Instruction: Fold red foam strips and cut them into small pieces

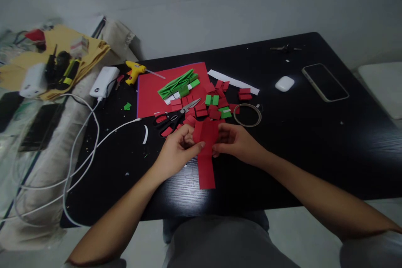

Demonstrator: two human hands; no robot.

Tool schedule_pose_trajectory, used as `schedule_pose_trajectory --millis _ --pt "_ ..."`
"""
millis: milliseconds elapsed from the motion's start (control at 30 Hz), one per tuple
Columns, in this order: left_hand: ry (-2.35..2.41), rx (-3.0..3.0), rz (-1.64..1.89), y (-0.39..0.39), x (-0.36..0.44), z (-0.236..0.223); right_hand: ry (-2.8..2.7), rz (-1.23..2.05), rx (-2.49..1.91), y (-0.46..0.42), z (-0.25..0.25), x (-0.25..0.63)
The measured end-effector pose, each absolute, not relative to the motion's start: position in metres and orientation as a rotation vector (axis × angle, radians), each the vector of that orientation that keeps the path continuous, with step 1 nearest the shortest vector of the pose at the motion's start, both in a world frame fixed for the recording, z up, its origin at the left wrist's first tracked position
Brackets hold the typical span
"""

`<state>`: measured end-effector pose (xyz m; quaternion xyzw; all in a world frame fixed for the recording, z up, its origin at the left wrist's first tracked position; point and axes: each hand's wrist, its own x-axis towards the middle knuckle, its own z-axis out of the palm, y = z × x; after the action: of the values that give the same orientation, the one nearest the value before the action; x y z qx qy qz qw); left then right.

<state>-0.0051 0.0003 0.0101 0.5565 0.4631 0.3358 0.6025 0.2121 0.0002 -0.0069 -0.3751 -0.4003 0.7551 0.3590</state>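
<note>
A creased strip of red paper [206, 171] is held between my two hands above the black table. My left hand [180, 148] grips its left edge, thumb on top. On the opposite edge, my right hand [234, 142] pinches the strip with its thumb and fingers. Just beyond lie several small folded red paper pieces [214, 113] and a few green ones [212, 100]. Black-handled scissors [177, 116] rest partly on these pieces, close to my left hand. A ring-shaped roll of tape [247, 115] lies beyond my right hand.
Red sheets [147, 96] carry a bundle of folded green paper [179, 83]. A yellow glue gun [135, 72], white power bank [104, 81] and looping white cable [94, 134] occupy the left. A white strip [234, 81], earbud case [284, 83], phone [325, 82] and keys [285, 48] lie right.
</note>
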Motion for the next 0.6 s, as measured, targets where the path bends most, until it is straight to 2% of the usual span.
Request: schedule_pose_trajectory --millis 600 --pt "1.018 1.301 0.719 0.0077 -0.0083 0.0170 -1.071 1.861 -1.040 -0.0013 -0.0042 0.2103"
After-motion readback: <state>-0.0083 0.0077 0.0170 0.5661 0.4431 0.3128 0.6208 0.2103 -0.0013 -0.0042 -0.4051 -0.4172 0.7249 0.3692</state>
